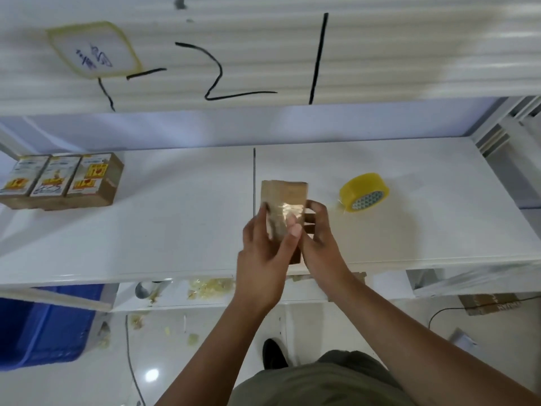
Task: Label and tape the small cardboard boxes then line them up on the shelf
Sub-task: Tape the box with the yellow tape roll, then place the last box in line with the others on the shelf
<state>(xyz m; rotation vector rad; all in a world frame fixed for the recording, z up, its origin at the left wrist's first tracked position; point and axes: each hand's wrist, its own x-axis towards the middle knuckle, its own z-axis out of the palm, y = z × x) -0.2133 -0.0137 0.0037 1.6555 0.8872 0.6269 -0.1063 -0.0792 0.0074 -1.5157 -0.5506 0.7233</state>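
Note:
A small brown cardboard box [285, 192] stands near the front middle of the white shelf [175, 230]. My left hand [265, 259] presses a shiny strip of clear tape [282, 213] against the box's near face. My right hand [319, 244] grips the box's right side. A roll of yellow tape [364, 191] lies on the shelf just right of the box. Three labelled boxes [63, 180] stand side by side at the shelf's far left.
A blue crate [44, 326] sits on the floor at lower left. Scraps of tape [209, 287] litter a lower ledge and the floor. A white panel with black marks and a taped note [93, 48] hangs above the shelf. A cable [131, 356] runs along the floor.

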